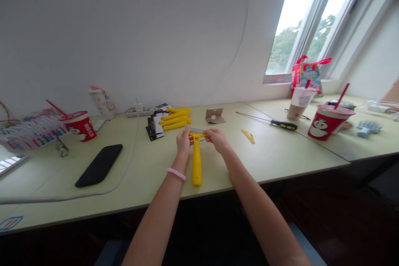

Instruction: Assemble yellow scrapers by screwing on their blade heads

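Between my two hands is a scraper (196, 162) with a yellow handle and a thin grey blade (197, 130) across its far end. My left hand (183, 141) pinches the left end of the head; a pink coil band circles that wrist. At the right end, the fingers of my right hand (216, 139) are closed on the head. The handle points toward me over the table's front edge. To the right lies a flat yellow plastic piece (248, 136). Several yellow scrapers (176, 119) with black-and-white cards lie behind my left hand.
A brown folded card (215, 115) lies behind the scraper. A screwdriver (283, 124) is farther right, near red cup (327, 124). On the left are a black phone-like slab (99, 165), a white cable (127, 162), another red cup (80, 126) and a rack of pens (34, 134).
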Available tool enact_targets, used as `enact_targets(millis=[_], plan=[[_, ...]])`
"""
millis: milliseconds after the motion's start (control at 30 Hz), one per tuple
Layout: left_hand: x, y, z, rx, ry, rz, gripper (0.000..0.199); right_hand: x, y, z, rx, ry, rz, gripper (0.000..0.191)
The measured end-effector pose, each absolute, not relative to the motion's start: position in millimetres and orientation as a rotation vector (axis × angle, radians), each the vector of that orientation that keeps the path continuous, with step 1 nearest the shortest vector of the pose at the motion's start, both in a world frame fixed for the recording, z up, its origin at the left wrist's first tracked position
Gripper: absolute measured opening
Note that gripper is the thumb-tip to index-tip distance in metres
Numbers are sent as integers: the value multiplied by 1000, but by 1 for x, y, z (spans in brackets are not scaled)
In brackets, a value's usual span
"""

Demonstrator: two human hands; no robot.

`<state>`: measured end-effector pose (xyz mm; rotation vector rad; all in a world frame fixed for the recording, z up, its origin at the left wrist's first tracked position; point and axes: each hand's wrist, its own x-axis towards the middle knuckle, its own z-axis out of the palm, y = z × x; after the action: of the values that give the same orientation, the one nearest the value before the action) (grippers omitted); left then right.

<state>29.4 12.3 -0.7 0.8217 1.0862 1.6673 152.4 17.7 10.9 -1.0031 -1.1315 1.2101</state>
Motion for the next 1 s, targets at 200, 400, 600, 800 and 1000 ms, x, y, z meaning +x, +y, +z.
enact_targets(millis=[200, 400, 600, 800, 1000], plan=[[35, 6, 6, 801, 1000, 1464, 19, 152, 19, 6, -979, -1223, 1182, 18], [35, 7, 8, 901, 1065, 1549, 10, 151, 23, 3, -1082, -1235, 1254, 14], [33, 9, 6, 899, 1156, 1581, 10, 161, 24, 2, -1369, -1452, 671, 29], [34, 8, 5, 938, 1194, 1515, 12, 230, 27, 4, -2015, -1630, -131, 33], [35, 12, -2, 977, 1186, 1512, 15, 296, 32, 4, -2382, -1688, -180, 36]])
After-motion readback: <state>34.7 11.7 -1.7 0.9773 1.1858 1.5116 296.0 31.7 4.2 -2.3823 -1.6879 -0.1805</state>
